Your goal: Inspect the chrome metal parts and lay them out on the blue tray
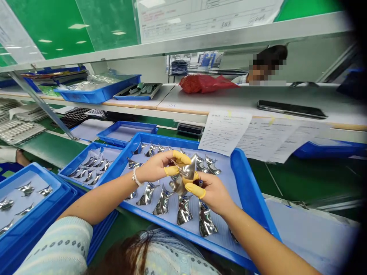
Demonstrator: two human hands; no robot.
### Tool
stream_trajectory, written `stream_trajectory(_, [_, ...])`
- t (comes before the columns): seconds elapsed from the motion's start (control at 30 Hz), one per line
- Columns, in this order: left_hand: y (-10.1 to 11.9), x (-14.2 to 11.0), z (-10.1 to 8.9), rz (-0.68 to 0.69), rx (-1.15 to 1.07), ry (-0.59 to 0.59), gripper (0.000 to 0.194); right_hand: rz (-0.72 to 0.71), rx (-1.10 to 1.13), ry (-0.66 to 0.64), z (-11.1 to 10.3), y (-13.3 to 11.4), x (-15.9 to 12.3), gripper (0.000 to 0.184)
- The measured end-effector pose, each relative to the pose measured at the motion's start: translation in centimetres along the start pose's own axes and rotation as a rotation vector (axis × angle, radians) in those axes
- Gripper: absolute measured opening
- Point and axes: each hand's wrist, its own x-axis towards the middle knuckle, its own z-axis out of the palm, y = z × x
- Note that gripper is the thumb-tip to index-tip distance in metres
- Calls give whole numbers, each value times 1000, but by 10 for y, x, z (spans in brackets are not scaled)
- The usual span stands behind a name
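A shiny, curved metal part (187, 170) with pointed corners is raised above a large blue tray (252, 191). My left hand (160, 165) pinches its left side, with yellow covers on the fingertips. From the lower right, my right hand (213, 191) grips it too, also in yellow finger covers. Just below, another gleaming metal surface (178, 186) shows between the hands; I cannot tell whether it is a second piece. Rows of similar metal parts (184, 210) lie on the white lining of the tray, some hidden behind my hands and forearms.
Left of the large tray are a smaller blue tray (65, 170) of metal parts and a stack of blue trays (61, 187). Papers (226, 130) hang from the shelf ahead, which holds a phone (291, 109) and a red bag (203, 83). A person (268, 63) is beyond.
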Motion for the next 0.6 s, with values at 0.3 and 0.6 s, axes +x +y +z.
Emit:
stream_trajectory(0.3, [-29,-4,-4,265,529,118,42,-182,-371,258,-9,5,3,26])
stream_trajectory(0.6, [-32,-9,0,549,641,214,47,-456,-393,175,1,14,7,21])
